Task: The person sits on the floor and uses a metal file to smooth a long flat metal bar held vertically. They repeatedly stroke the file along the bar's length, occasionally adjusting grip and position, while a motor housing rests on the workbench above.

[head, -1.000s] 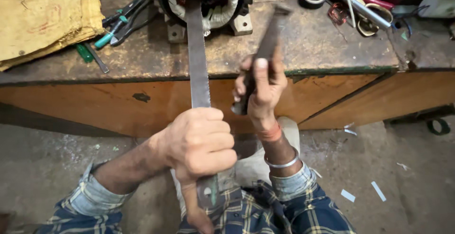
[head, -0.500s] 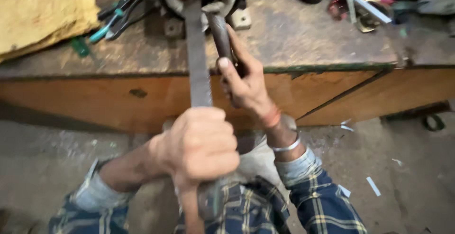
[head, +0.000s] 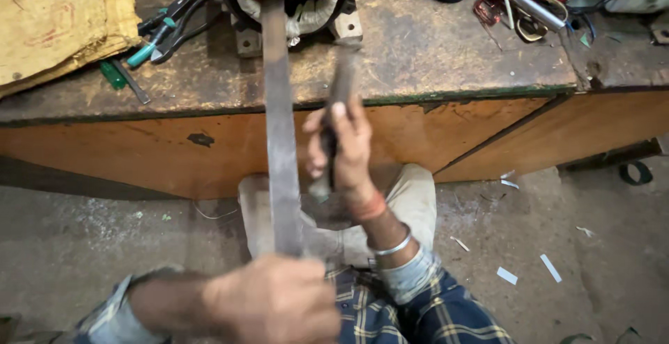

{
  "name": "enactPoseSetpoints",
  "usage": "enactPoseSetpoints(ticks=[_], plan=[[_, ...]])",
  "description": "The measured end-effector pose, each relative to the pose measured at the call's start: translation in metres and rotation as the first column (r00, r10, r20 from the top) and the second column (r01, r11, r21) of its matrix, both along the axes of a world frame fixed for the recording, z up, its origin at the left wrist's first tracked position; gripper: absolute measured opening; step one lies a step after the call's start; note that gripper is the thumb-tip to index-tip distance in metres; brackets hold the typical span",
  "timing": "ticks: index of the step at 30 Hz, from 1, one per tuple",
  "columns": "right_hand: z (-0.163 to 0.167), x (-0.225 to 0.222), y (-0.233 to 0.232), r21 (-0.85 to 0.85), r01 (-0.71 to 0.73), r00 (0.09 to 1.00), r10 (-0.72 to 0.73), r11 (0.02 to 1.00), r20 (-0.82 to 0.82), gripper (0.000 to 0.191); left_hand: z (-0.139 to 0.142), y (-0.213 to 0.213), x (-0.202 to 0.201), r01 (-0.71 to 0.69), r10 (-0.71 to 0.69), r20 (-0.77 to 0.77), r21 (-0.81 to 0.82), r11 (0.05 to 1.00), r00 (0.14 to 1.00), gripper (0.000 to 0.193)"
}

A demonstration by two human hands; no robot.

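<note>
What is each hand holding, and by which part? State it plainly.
The left hand grips the long flat metal bar at its near end. The right hand holds a blurred hammer-like tool by its handle, low down.

My left hand [head: 279,302] sits low and close to me, blurred, fingers curled into a tight fist, forearm running off to the left. My right hand [head: 345,145] is raised ahead, fingers wrapped closed, wrist bent, sleeve rolled back.
</note>
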State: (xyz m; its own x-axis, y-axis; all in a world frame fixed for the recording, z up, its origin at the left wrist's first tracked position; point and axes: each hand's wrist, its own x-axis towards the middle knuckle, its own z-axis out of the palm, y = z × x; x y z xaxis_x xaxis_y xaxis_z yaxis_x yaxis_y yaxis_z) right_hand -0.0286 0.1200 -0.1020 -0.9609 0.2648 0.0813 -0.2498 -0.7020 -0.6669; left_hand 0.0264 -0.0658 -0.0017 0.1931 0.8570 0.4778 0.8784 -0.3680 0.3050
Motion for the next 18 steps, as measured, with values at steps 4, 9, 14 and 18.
enactPoseSetpoints(ticks=[4,9,14,18], plan=[[0.014,0.020,-0.047,-0.171,-0.140,0.965,0.096,0.975,-0.243,0.061,-0.027,-0.020,0.027,0.005,-0.018,-0.121,-0.110,0.994,0.992,0.013],[0.049,0.038,-0.069,-0.120,-0.014,0.985,-0.007,0.993,-0.172,0.062,-0.040,-0.012,0.028,0.059,-0.068,-0.076,-0.120,0.991,0.995,0.014],[0.061,0.023,-0.059,-0.066,0.060,0.987,-0.070,0.996,-0.148,0.051,-0.027,0.006,0.013,0.056,-0.059,-0.032,-0.078,0.995,0.998,0.033],[0.063,0.012,-0.062,-0.067,0.022,0.985,-0.033,0.998,-0.167,0.045,-0.018,0.005,0.009,-0.004,0.001,-0.037,-0.088,0.996,0.999,0.037]])
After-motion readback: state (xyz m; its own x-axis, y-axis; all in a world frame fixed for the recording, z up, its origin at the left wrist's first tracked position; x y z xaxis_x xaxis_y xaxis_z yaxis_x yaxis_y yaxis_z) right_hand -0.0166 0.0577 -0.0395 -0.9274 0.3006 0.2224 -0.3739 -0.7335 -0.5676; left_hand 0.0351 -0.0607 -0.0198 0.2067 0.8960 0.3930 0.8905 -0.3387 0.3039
